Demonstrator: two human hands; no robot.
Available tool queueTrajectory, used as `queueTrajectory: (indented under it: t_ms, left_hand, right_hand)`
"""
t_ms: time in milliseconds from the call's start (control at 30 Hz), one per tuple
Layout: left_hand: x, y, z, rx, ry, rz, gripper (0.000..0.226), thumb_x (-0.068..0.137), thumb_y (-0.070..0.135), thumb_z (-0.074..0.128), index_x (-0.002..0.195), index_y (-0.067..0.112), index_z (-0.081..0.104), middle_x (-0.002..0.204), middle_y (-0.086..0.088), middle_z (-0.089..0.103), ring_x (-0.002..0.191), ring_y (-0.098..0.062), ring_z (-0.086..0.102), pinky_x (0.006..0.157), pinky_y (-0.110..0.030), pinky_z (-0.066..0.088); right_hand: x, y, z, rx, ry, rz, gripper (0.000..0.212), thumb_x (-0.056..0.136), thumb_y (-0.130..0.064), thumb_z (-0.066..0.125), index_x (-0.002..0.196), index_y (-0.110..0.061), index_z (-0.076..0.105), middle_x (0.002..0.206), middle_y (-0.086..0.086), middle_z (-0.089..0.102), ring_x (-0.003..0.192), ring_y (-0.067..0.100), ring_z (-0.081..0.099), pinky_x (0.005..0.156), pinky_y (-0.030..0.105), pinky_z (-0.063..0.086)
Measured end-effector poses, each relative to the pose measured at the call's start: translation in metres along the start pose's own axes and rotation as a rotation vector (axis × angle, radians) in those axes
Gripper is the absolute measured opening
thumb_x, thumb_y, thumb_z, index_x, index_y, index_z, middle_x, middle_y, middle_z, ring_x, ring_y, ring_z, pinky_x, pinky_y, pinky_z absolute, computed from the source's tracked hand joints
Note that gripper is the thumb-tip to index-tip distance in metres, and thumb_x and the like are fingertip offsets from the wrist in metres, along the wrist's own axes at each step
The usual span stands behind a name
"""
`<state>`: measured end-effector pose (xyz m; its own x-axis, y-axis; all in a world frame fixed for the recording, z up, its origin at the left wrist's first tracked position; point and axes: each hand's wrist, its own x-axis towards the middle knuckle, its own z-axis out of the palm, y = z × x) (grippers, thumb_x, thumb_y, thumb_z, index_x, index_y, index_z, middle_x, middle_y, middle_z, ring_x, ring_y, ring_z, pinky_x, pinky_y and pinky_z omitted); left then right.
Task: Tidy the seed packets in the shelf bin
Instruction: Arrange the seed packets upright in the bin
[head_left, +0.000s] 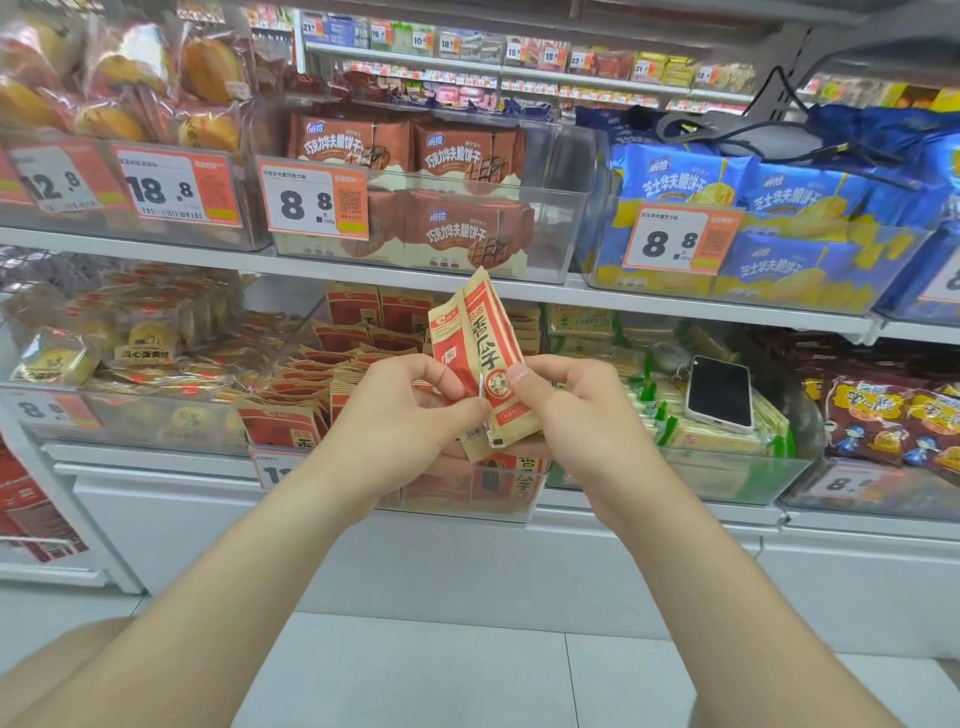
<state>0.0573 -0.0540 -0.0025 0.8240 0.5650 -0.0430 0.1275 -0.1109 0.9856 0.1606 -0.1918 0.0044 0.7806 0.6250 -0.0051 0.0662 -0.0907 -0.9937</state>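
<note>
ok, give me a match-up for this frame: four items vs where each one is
Items:
1 held seed packets
2 phone
3 blue wafer packs
4 brown wafer packs

Places:
A upper shelf, bin right of centre
B lying on green packets, lower shelf
C upper shelf, centre bin
D pinched by left hand and right hand

Pairs: 1-D, 2-B, 3-A, 4-C

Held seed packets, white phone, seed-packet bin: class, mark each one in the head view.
held seed packets (485, 358): head view, red front of the front packet.
white phone (719, 392): head view, middle of its dark screen.
seed-packet bin (467, 496): head view, clear front wall between the forearms.
</note>
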Motion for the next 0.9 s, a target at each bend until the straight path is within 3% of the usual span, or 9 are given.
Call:
queueTrajectory:
  t_ms: [133,267,400,567,733,833,900]
  left_hand:
    - [0.001,0.0,-0.001,-0.026,-0.003,0.017,0.018,0.103,0.027,0.072,0.11,0.01,0.07,0.102,-0.006,0.083,0.087,-0.026,0.083,0.079,-0.05,0.068]
    - [-0.006,0.008,-0.002,-0.065,-0.029,0.04,0.053,0.093,0.053,0.074,0.115,0.005,0.066,0.097,0.0,0.083,0.087,-0.023,0.083,0.082,-0.045,0.068]
    - [-0.008,0.01,-0.005,-0.018,-0.064,0.07,0.056,0.084,0.044,0.086,0.115,0.004,0.063,0.096,0.0,0.084,0.09,-0.021,0.082,0.079,-0.04,0.069]
    - [-0.008,0.011,-0.008,-0.021,-0.151,0.028,0.05,0.09,0.039,0.083,0.119,0.003,0.064,0.1,-0.005,0.084,0.092,-0.023,0.082,0.083,-0.039,0.068]
    - [-0.006,0.01,-0.01,-0.082,-0.17,-0.001,0.043,0.092,0.032,0.081,0.121,0.004,0.068,0.1,-0.011,0.083,0.092,-0.027,0.083,0.078,-0.037,0.068]
    - [-0.005,0.009,-0.01,-0.099,-0.165,-0.014,0.044,0.09,0.031,0.082,0.122,0.005,0.067,0.101,-0.01,0.083,0.093,-0.027,0.082,0.078,-0.037,0.068]
    - [-0.004,0.008,-0.011,-0.115,-0.164,-0.014,0.047,0.089,0.033,0.084,0.125,0.008,0.063,0.104,-0.008,0.083,0.094,-0.027,0.082,0.079,-0.037,0.068]
  right_hand:
    - [-0.001,0.001,-0.001,0.033,-0.065,-0.062,0.028,0.113,-0.018,0.053,0.113,-0.014,0.08,0.097,0.008,0.083,0.094,0.023,0.081,0.082,0.036,0.066]
    - [-0.003,0.002,-0.006,0.119,-0.099,-0.12,0.019,0.105,-0.015,0.067,0.11,-0.003,0.081,0.102,0.013,0.082,0.098,0.028,0.081,0.088,0.04,0.066]
    - [-0.006,-0.001,-0.008,0.02,-0.04,-0.218,0.019,0.104,-0.014,0.068,0.099,-0.004,0.084,0.092,0.007,0.083,0.088,0.021,0.082,0.074,0.03,0.066]
    - [-0.003,0.008,-0.009,-0.536,0.119,-0.529,0.025,0.108,-0.026,0.061,0.084,-0.02,0.068,0.07,-0.004,0.071,0.065,0.012,0.064,0.057,0.029,0.05]
    - [0.003,0.009,-0.013,-0.578,0.071,-0.497,0.029,0.113,-0.03,0.05,0.091,-0.017,0.065,0.076,-0.003,0.069,0.071,0.016,0.061,0.067,0.045,0.051]
    - [0.005,0.01,-0.012,-0.603,0.072,-0.499,0.031,0.113,-0.03,0.049,0.09,-0.016,0.063,0.075,-0.002,0.067,0.071,0.016,0.059,0.067,0.043,0.05]
    - [0.004,0.009,-0.013,-0.589,0.063,-0.517,0.029,0.113,-0.028,0.051,0.088,-0.018,0.063,0.072,-0.004,0.065,0.068,0.014,0.058,0.06,0.033,0.046]
